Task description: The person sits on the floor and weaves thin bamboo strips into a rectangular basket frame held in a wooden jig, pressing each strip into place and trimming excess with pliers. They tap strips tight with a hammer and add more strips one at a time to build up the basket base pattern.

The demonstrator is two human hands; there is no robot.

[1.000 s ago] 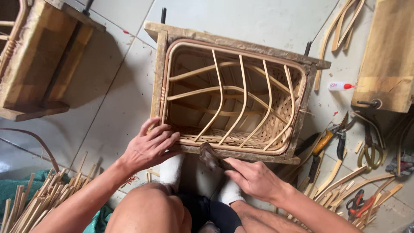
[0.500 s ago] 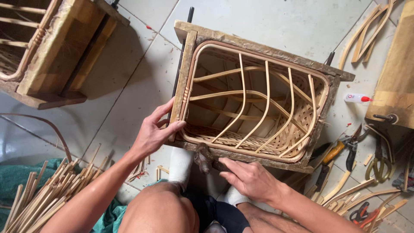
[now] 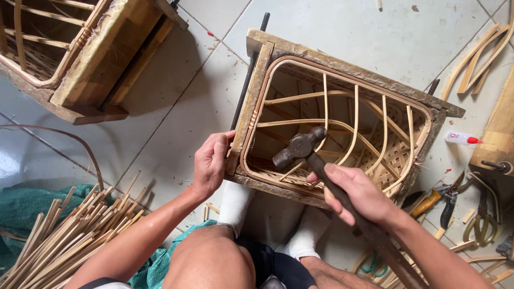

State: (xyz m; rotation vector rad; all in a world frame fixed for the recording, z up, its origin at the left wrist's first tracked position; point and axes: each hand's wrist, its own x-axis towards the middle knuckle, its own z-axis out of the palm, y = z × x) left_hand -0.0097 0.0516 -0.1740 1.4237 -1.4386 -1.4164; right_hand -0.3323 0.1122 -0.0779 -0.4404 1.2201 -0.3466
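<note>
Two hands on the job, nearest first. Right hand (image 3: 360,194) is closed around the dark handle of a ball-peen hammer (image 3: 300,150), gripping close up under the head; the head hangs over the near rim, inside the opening. Steel head looks heavy and top-loaded, so a choked grip gives control, less swing. Handle looks worn, maybe slick.

Left hand (image 3: 210,163) clamps the near-left corner of the wooden frame (image 3: 251,107), fingers wrapped over the edge. Frame sits on the tiled floor (image 3: 182,112) just beyond the white-socked feet, holding a half-woven rattan basket (image 3: 348,134). Frame reads stiff and weighty: hold it by corners or rails. Rattan ribs look thin, springy and likely crackable, so not a grip point.

Bundle of cane strips (image 3: 64,235) near left; second frame (image 3: 91,59) far left.
</note>
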